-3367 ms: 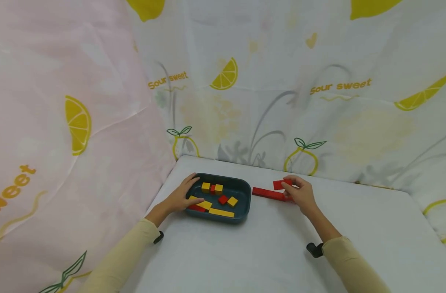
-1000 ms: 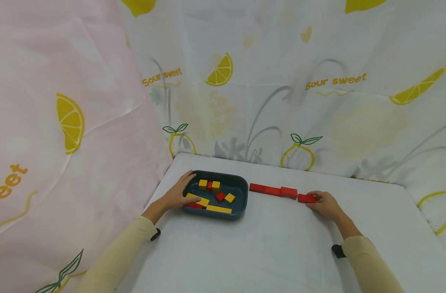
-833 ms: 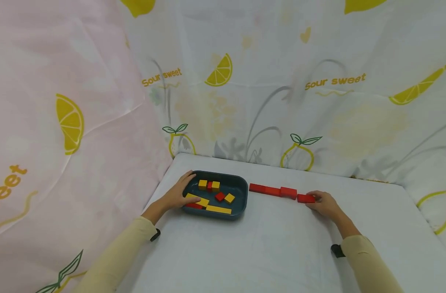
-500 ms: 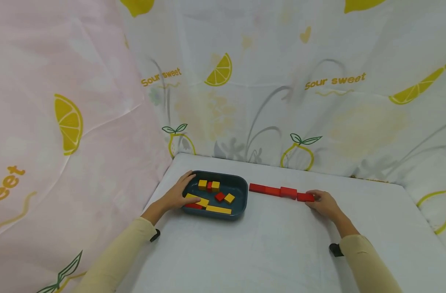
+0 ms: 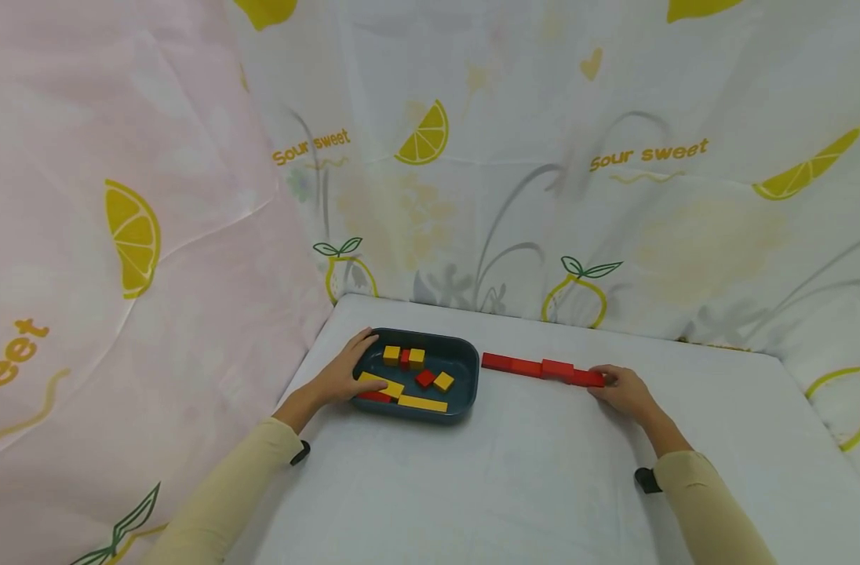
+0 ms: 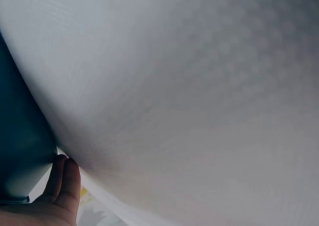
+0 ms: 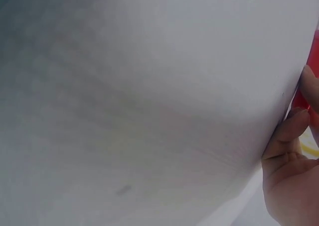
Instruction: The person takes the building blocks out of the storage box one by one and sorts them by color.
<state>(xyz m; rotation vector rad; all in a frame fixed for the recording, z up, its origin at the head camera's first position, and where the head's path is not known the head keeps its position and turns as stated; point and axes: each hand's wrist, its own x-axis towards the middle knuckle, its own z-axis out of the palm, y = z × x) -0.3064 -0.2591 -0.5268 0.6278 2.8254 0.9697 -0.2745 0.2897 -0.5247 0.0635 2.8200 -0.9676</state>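
My left hand [image 5: 338,378] grips the left end of a dark blue-green tray [image 5: 470,384], its thumb over the rim. In the left wrist view, fingers [image 6: 70,183] of this hand lie against the outer wall. The tray holds several yellow and red wooden blocks, among them a long yellow block [image 5: 422,404] and a small red cube [image 5: 425,378]. On the table, a row of red blocks [image 5: 525,367] runs rightward from the tray. At its right end my right hand [image 5: 626,392] pinches a red block [image 5: 587,378], which appears to meet the row.
A white cloth covers the table [image 5: 515,486]. Behind it and on the left hang lemon-printed curtains [image 5: 486,196] that reach the table's edges.
My right hand carried a red block from above the row to its right end, set it down, then slid it left until the gap closed. My left hand has stayed on the tray.
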